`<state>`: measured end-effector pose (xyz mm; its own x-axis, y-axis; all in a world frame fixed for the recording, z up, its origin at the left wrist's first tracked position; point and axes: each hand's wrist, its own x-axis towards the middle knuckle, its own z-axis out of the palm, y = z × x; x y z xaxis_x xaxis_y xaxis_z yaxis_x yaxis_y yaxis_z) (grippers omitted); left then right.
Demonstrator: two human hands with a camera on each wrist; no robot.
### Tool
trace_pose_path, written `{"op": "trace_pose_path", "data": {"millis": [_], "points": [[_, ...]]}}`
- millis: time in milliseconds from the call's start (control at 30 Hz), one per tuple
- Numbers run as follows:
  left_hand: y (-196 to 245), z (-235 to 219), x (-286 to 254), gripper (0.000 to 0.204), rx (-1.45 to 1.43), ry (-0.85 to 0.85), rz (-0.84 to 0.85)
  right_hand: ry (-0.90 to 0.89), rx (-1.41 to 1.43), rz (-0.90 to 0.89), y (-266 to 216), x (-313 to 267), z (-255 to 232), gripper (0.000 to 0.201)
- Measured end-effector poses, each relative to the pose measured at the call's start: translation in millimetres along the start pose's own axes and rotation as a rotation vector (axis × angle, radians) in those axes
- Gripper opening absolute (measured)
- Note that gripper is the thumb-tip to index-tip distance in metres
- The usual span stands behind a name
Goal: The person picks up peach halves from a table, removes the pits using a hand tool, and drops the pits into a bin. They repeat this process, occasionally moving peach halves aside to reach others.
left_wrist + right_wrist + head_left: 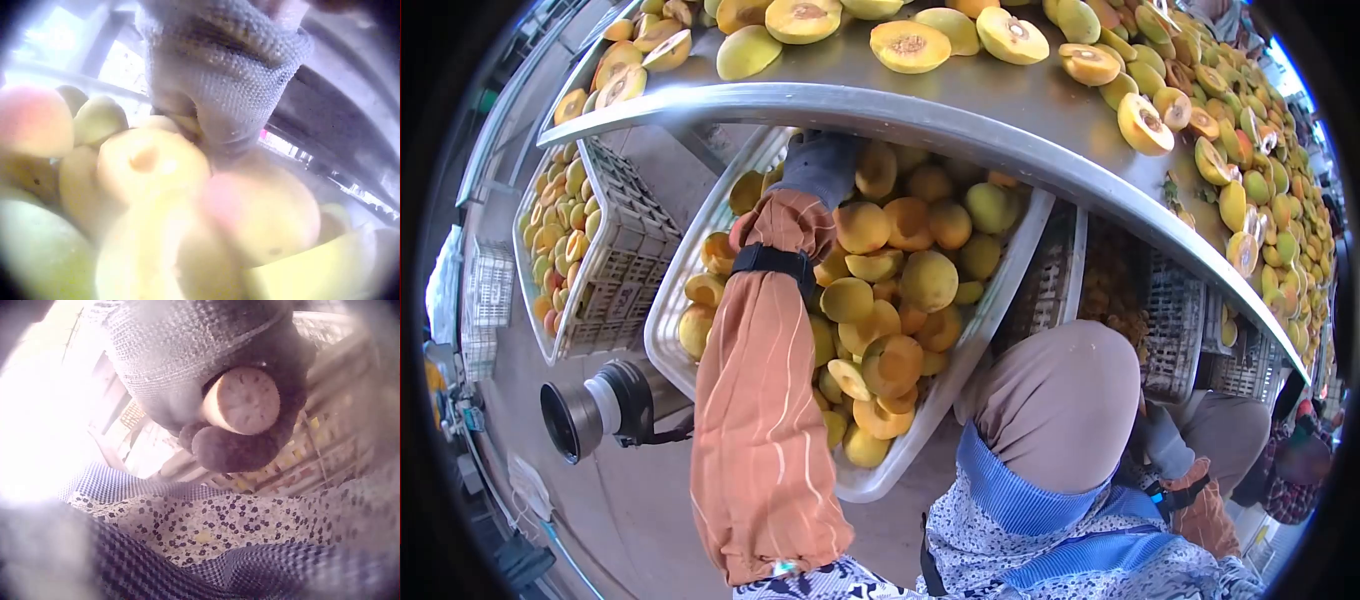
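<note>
The left hand (820, 165), in a grey glove, reaches into a white crate (662, 325) of yellow-orange fruit (863, 228), below the metal table's edge. In the left wrist view the gloved hand (219, 81) is low over halved and whole fruit (150, 162); its fingers are mostly hidden, and whether it grips a fruit cannot be told. The right hand (1165, 445) is beside the person's knee. In the right wrist view this gloved hand (219, 381) curls its fingers round a pale, round-ended handle (249, 401); the tool's other end is hidden.
A metal table (850, 70) carries many halved fruits (910, 47) along its top. Another full crate (615, 240) stands at the left, near a black and silver cylindrical object (605, 405). More crates (1170, 320) stand under the table on the right. Another person (1300, 455) is at the far right.
</note>
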<state>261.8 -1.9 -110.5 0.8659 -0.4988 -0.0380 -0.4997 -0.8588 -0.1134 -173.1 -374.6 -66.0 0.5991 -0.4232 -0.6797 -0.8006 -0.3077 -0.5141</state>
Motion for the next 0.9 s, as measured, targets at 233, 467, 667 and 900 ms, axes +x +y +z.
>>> {"op": "trace_pose_path", "data": {"millis": [233,467,667,900], "points": [[-9.7,13.8,26.5,0.036,-0.203,0.044,-0.058,0.07,0.115,-0.043,-14.2,-6.2,6.6,0.023],[-11.1,4.3,39.9,0.037,-0.202,0.056,-0.005,0.063,-0.002,0.001,-14.5,-14.4,3.1,0.025],[21.6,-53.9,-67.9,0.038,-0.296,0.218,0.109,0.016,0.171,0.119,-38.8,-22.5,3.5,0.022],[104.0,-44.5,-216.8,0.043,-0.444,0.0,0.014,-0.043,0.22,0.036,-37.9,-25.1,2.2,0.021]]}}
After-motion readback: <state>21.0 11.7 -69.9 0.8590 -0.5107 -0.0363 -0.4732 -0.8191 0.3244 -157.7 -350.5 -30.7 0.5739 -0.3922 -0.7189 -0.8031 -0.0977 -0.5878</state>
